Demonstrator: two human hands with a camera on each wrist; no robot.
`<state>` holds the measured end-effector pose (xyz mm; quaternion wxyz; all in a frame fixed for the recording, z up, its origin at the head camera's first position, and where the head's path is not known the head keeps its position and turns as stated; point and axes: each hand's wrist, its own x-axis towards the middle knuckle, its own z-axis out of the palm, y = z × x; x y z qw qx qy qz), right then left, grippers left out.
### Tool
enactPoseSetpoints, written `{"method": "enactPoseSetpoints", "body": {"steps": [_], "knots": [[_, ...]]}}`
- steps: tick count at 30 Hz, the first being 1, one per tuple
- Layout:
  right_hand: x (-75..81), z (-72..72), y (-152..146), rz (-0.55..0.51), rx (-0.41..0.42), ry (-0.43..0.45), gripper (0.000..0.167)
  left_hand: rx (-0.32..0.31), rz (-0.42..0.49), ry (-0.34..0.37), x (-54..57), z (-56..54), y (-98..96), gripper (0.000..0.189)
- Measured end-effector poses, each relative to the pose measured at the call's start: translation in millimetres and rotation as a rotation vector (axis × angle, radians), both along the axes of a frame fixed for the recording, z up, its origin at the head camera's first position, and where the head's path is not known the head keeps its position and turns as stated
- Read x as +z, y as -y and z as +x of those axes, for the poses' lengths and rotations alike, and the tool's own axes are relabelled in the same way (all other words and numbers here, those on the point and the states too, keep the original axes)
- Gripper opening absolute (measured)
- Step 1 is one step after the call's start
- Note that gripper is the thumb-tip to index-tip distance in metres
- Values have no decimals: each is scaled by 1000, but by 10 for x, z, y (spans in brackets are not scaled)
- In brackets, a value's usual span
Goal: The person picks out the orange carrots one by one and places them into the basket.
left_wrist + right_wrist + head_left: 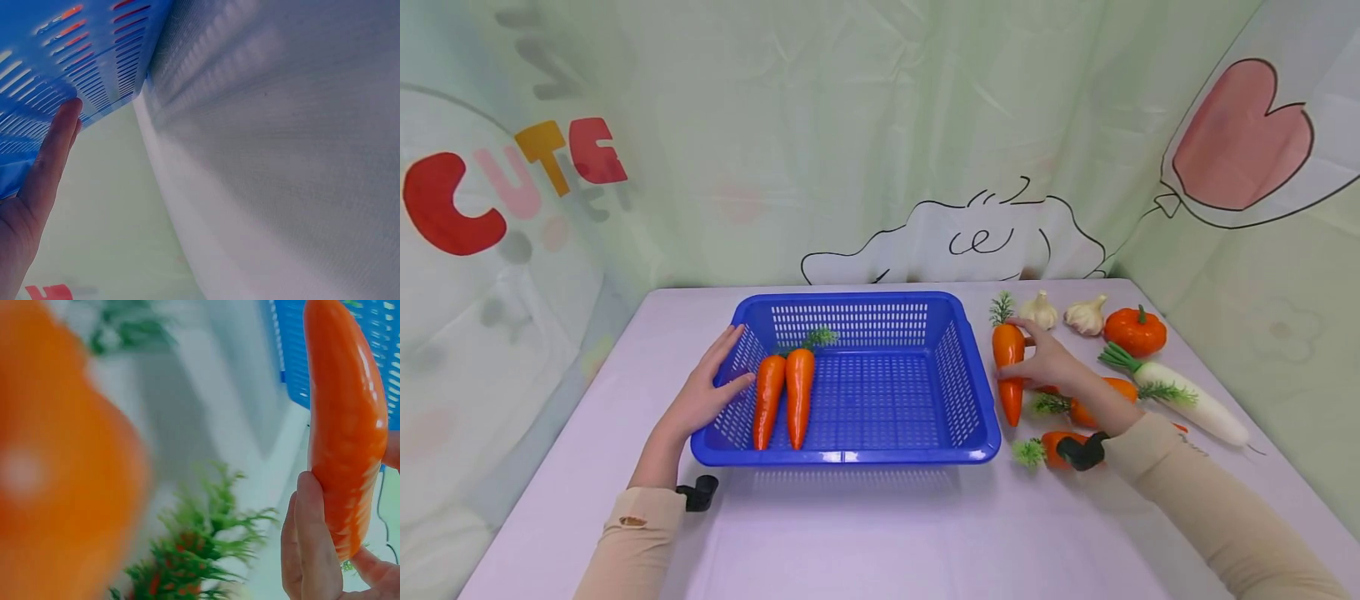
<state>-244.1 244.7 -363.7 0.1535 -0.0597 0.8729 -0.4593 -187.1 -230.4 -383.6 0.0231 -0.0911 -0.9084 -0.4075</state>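
My right hand (1047, 360) grips an orange toy carrot (1007, 346) with a green leafy top, just outside the right rim of the blue plastic basket (895, 457). The right wrist view shows the fingers and thumb on both sides of the carrot (347, 425). At the basket's left side my left hand (706, 392) rests against the rim, thumb across the edge. In the left wrist view its straight fingers (55, 147) touch the slotted outer wall (94, 69). Two carrots lie side by side inside the basket, the left one (768, 400) next to the right one (801, 396).
Right of the basket lie two garlic bulbs, one nearer (1039, 312) and one farther right (1086, 316), a small pumpkin (1135, 333) and a white radish (1195, 402). More carrots, including one near the front (1056, 448), lie partly hidden under my right forearm. Curtains hang around the table.
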Motion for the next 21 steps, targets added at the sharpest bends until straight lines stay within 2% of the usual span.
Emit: {"method": "enactPoseSetpoints", "body": {"steps": [3, 8, 14, 21], "knots": [[58, 11, 0, -7, 1, 5, 90, 0, -2, -3, 7, 3, -4, 73], [157, 21, 12, 38, 2, 4, 93, -1, 0, -1, 12, 4, -11, 73], [315, 65, 57, 101, -3, -40, 95, 0, 2, 0, 8, 4, -7, 73], [477, 99, 148, 89, -10, -39, 93, 2, 4, 1, 7, 4, -2, 73]]}}
